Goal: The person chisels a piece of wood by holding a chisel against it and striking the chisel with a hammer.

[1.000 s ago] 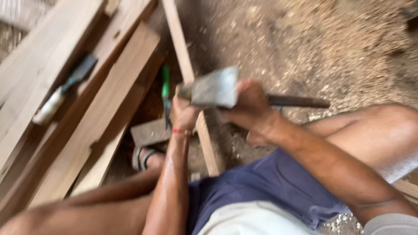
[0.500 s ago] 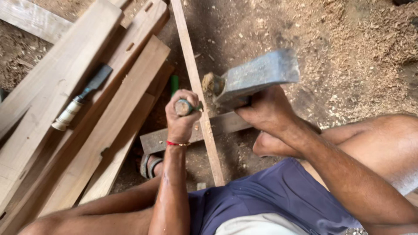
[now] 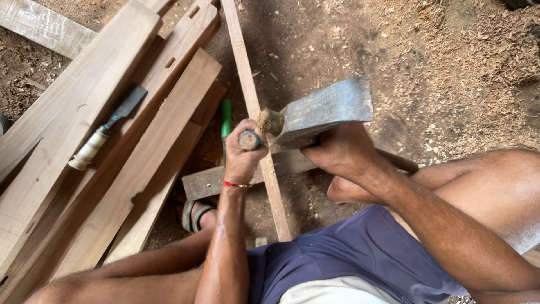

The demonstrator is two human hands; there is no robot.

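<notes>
My left hand (image 3: pixel 243 159) is closed around the handle of an upright chisel (image 3: pixel 249 140), whose round butt end shows above my fist. My right hand (image 3: pixel 337 151) grips an axe (image 3: pixel 322 111) just behind its broad grey metal head. The blunt back of the axe head sits right beside the chisel's butt. Under both hands a long thin wooden strip (image 3: pixel 254 112) runs away from me and crosses a short flat board (image 3: pixel 205 182). The chisel's blade is hidden below my fist.
Several wide planks (image 3: pixel 84 112) with cut slots lie stacked at the left. A second chisel with a pale handle (image 3: pixel 104 130) rests on them. A green-handled tool (image 3: pixel 225 117) lies between planks and strip. My sandalled foot (image 3: pixel 196 215) holds the short board. Sawdust covers the ground to the right.
The axe head has come down from higher up and now sits next to the chisel's butt. The view has steadied and moved closer; my left hand keeps the chisel in place.
</notes>
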